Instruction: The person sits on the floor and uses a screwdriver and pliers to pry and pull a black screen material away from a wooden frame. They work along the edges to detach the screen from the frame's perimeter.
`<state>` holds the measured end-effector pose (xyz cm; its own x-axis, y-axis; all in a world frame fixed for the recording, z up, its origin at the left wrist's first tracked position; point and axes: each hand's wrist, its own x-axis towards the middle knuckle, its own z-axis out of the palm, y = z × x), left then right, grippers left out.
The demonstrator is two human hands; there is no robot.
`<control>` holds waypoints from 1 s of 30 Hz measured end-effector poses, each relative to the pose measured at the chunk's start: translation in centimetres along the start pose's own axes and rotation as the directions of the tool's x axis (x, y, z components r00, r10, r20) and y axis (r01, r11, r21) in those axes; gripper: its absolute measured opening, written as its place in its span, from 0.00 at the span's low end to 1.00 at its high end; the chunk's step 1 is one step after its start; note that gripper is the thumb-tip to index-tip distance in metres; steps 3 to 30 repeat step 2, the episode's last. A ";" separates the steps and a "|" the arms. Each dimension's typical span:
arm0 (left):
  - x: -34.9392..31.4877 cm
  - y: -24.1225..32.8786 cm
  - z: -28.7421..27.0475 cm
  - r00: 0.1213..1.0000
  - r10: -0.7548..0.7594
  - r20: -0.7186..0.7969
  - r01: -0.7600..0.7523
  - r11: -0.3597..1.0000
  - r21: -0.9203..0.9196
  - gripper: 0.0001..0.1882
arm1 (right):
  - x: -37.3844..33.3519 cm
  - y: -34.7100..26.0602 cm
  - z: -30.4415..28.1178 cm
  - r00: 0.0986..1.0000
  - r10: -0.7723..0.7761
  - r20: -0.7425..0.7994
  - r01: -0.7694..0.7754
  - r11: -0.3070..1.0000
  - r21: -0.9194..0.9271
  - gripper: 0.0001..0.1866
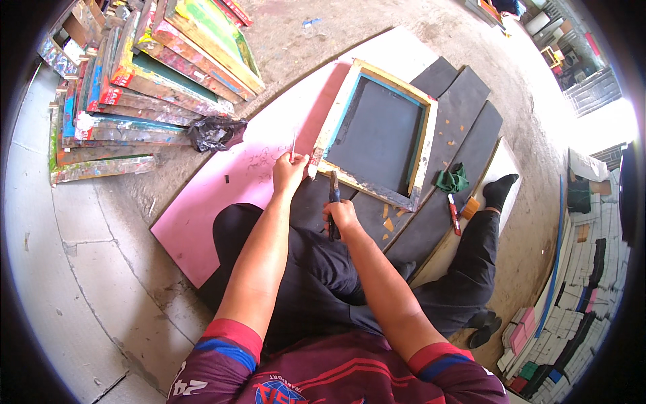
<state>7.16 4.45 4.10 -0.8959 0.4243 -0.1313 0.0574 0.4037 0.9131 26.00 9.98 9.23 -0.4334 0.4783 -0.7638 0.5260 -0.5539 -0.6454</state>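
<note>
A wooden screen-printing frame (pixel 426 148) with dark mesh lies in front of me, its paint-stained near-left corner closest to my hands. At that corner is my left hand (pixel 289 174), its fingers closed in a pinch. A thin pale sliver stands up by these fingertips; whether they hold it, I cannot tell. My right hand (pixel 342 217) is wrapped round a slim dark tool (pixel 334 188), held upright just short of the frame's near edge. The tool's exact kind is unclear. Beneath the frame lie dark grey boards (pixel 464 101) and a pink sheet (pixel 202 215).
Paint-smeared frames (pixel 128 121) lean in a stack at far left, beside a crumpled black plastic bag (pixel 217 133). Right of the frame lie a green cloth (pixel 452 178), a red utility knife (pixel 454 214) and a brown tape roll (pixel 470 207), near my outstretched foot (pixel 499 192). White blocks (pixel 562 303) are stacked at right.
</note>
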 end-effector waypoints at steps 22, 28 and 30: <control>0.2 -0.3 0.2 1.000 -0.007 0.010 0.007 1.000 0.000 0.15 | 0.1 0.1 -0.7 0.999 -0.003 0.050 0.001 0.999 0.033 0.09; 0.2 -0.3 0.2 1.000 -0.007 0.010 0.007 1.000 0.000 0.15 | 0.1 0.1 -0.7 0.999 -0.003 0.050 0.001 0.999 0.033 0.09; 0.2 -0.3 0.2 1.000 -0.007 0.010 0.007 1.000 0.000 0.15 | 0.1 0.1 -0.7 0.999 -0.003 0.050 0.001 0.999 0.033 0.09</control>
